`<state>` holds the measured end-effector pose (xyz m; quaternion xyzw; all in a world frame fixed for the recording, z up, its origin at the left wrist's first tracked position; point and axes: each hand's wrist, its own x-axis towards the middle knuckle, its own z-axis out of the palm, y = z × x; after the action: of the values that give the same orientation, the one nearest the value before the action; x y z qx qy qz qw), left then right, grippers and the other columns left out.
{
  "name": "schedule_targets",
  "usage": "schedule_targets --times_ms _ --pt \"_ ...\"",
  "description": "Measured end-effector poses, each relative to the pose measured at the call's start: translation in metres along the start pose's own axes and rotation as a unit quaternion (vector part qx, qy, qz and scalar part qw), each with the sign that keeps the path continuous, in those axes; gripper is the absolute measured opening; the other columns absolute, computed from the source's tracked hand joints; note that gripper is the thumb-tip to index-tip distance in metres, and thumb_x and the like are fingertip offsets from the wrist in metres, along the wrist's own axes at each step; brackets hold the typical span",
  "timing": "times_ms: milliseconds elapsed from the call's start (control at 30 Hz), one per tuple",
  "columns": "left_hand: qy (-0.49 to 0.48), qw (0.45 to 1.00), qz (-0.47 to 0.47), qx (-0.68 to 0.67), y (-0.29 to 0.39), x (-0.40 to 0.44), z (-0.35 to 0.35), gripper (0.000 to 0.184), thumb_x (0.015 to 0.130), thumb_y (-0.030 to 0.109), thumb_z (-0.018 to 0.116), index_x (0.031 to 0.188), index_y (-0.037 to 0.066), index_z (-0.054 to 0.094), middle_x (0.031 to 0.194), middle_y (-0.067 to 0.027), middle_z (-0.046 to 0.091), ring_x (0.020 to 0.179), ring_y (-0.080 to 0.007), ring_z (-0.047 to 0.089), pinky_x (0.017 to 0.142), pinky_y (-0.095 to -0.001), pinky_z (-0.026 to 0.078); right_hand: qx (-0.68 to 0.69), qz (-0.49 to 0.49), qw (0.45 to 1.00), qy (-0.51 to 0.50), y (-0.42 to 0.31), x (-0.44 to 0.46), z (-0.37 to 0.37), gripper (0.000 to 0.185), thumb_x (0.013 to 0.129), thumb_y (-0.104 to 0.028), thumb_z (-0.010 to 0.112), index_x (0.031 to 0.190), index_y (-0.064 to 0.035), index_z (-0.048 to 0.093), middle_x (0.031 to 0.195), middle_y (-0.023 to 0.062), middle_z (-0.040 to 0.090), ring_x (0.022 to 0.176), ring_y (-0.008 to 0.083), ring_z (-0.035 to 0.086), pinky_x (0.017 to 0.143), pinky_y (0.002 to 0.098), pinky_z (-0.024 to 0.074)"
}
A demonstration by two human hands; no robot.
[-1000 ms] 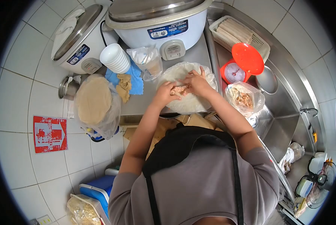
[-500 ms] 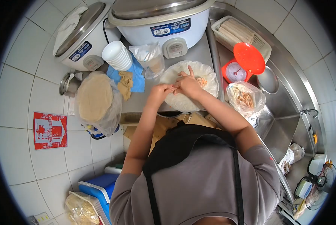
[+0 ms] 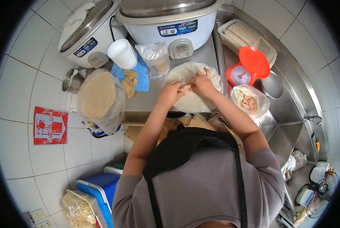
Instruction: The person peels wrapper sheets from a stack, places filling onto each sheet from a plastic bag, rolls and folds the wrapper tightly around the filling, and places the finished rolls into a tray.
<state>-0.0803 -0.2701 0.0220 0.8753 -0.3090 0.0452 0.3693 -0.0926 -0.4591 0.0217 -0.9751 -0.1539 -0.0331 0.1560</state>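
A round, thin whitish wrapper (image 3: 194, 103) lies spread on the metal counter in front of me. Across its middle sits a short line of pinkish chopped filling (image 3: 186, 88). My left hand (image 3: 171, 92) is at the left end of the filling, its fingers curled against it. From the right, my right hand (image 3: 203, 84) presses the other end with bent fingers, one finger raised. The undersides of my fingers are hidden. To the left, a stack of round pale wrappers (image 3: 98, 95) rests on a plastic bag. An open plastic bag of similar filling (image 3: 249, 102) stands at the right.
Two rice cookers, a large one (image 3: 170, 28) and another (image 3: 87, 41), stand at the back. Nearby are stacked white bowls (image 3: 123, 54), a blue cloth (image 3: 141, 78) and a clear bag (image 3: 154, 60). A red scale (image 3: 241, 75) and a basket of rolls (image 3: 249, 36) stand right.
My left hand has moved right and up over the wrapper, and my right hand has shifted right. The filling at the wrapper's right is now gathered between both hands near the middle.
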Motion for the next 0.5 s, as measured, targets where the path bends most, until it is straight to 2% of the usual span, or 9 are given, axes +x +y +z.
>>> schedule_targets --times_ms 100,200,300,500 --pt "0.003 0.996 0.065 0.057 0.01 0.011 0.004 0.027 0.073 0.017 0.069 0.098 0.007 0.067 0.088 -0.0095 0.065 0.087 -0.0275 0.06 0.081 -0.038 0.045 -0.023 -0.001 1.0 0.003 0.005 0.0 0.005 0.022 0.06 -0.025 0.075 0.079 -0.0167 0.07 0.085 -0.0039 0.061 0.101 0.0194 0.049 0.104 0.0568 0.0168" --pt "0.038 0.993 0.095 0.054 -0.002 0.016 0.027 0.023 0.073 0.017 0.069 0.094 0.007 0.068 0.085 -0.0091 0.066 0.083 -0.0255 0.062 0.082 -0.0384 0.045 0.046 0.025 0.997 0.053 0.009 -0.007 0.0 0.022 0.06 -0.024 0.075 0.08 -0.0174 0.07 0.083 -0.0037 0.061 0.099 0.0198 0.049 0.103 0.0578 0.0176" --pt "0.047 0.994 0.095 -0.018 -0.005 0.02 0.041 0.02 0.074 0.015 0.069 0.092 0.006 0.069 0.083 -0.0096 0.066 0.078 -0.0258 0.062 0.077 -0.0371 0.047 0.026 0.042 0.999 0.001 0.02 -0.011 -0.006 0.024 0.06 -0.024 0.076 0.083 -0.0182 0.07 0.087 -0.0032 0.061 0.1 0.0208 0.049 0.102 0.0589 0.0176" --pt "0.007 0.998 0.022 -0.059 0.006 0.021 0.047 0.017 0.074 0.011 0.068 0.089 0.004 0.068 0.081 -0.0115 0.065 0.075 -0.0276 0.062 0.065 -0.034 0.049 0.041 0.021 0.999 0.019 0.035 -0.014 -0.005 0.028 0.06 -0.024 0.076 0.087 -0.0204 0.071 0.087 -0.0039 0.06 0.102 0.0212 0.047 0.102 0.0579 0.0165"
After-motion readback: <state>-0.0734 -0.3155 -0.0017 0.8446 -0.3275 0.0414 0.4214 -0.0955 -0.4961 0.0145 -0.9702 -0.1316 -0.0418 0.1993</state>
